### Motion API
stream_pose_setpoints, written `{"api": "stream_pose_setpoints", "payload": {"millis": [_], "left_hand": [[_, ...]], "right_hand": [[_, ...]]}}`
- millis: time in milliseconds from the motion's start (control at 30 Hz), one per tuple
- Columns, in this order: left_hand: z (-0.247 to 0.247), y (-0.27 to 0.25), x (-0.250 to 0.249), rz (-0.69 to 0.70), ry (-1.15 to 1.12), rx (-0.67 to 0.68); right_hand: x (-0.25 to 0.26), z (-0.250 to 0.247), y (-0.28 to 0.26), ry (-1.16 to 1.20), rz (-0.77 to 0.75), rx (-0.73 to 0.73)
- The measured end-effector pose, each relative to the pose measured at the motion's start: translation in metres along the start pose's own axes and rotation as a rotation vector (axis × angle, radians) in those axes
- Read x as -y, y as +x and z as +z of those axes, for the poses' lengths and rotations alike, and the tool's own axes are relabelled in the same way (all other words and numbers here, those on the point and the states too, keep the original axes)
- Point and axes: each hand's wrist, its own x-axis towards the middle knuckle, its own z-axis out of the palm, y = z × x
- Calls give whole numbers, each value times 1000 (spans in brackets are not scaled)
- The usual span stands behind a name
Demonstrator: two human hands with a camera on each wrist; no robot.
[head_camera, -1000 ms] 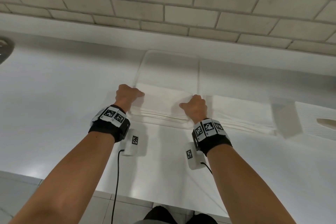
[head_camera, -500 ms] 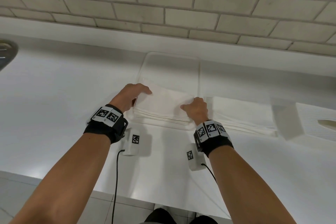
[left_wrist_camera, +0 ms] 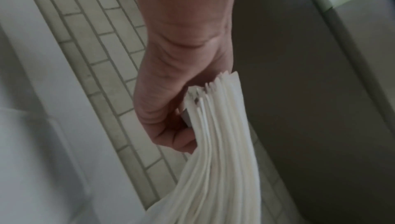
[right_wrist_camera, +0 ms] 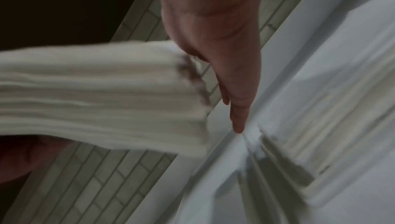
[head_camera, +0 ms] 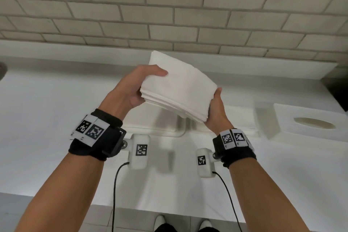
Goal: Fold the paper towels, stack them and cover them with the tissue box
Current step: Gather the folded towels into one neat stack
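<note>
Mid-task: folded towel stack (head_camera: 178, 88) being held above the desk (head_camera: 47, 118)
Left hand (head_camera: 131, 88) is gripping, right hand (head_camera: 216, 109) is cupping it; second pile (head_camera: 243, 118) and tissue box (head_camera: 308, 122) beside it are awaiting stacking, covering

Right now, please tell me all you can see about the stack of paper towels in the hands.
The stack of paper towels is white, many thin folded sheets with slightly uneven edges. It is lifted off the counter and tilted. The left hand grips its left edge, thumb on top; the right hand supports its right side.
</note>
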Motion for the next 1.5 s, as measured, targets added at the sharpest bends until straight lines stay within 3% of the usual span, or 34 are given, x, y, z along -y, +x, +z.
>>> {"api": "stream_pose_setpoints", "payload": {"millis": [133, 233, 367, 567, 633, 733, 900, 1333, 1400, 1500], "left_hand": [[12, 1, 4, -15, -117, 55], [18, 7, 33, -95, -152, 17], [24, 17, 89, -250, -81, -41], [44, 16, 156, -397, 48, 90], [49, 16, 170, -334, 121, 102], [55, 15, 188, -167, 159, 72], [58, 11, 207, 97, 309, 50], [53, 9, 218, 81, 389, 149], [56, 7, 212, 133, 394, 133], [65, 16, 190, 149, 282, -9]], "right_hand": [[8, -52, -17, 168, 48, 96], [15, -79, -30, 157, 103, 167], [19, -108, -48, -22, 172, 292], [-10, -157, -51, -454, 154, 184], [-17, -171, -52, -548, 85, 134], [-23, -187, -57, -507, -61, 79], [-34, -204, -64, -524, -216, 147], [-40, -219, -70, -691, -249, 228], [-35, -214, -72, -715, -293, 181], [-14, -203, -72, -579, -341, 91]]}}
